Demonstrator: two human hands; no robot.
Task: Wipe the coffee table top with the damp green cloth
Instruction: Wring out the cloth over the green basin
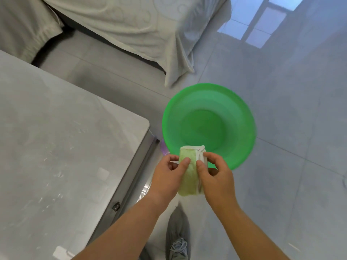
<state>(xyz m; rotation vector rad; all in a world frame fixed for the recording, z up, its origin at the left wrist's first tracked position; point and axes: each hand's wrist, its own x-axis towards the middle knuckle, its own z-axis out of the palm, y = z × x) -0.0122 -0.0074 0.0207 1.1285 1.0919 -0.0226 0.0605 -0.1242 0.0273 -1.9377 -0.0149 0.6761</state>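
Cloth (189, 173) is pinched by left hand (170, 172) and right hand (216, 174) beyond the table (65, 137) corner (above basin (208, 124)); drips risked if unwrung.

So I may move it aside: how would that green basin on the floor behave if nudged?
The green basin looks like thin plastic and seems empty, so probably light. On the glossy floor tiles it would likely slide easily. Wide and shallow, it seems unlikely to tip.

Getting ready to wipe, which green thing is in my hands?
The cloth, pale green with white trim, held by both hands. The brighter green basin sits untouched on the floor.
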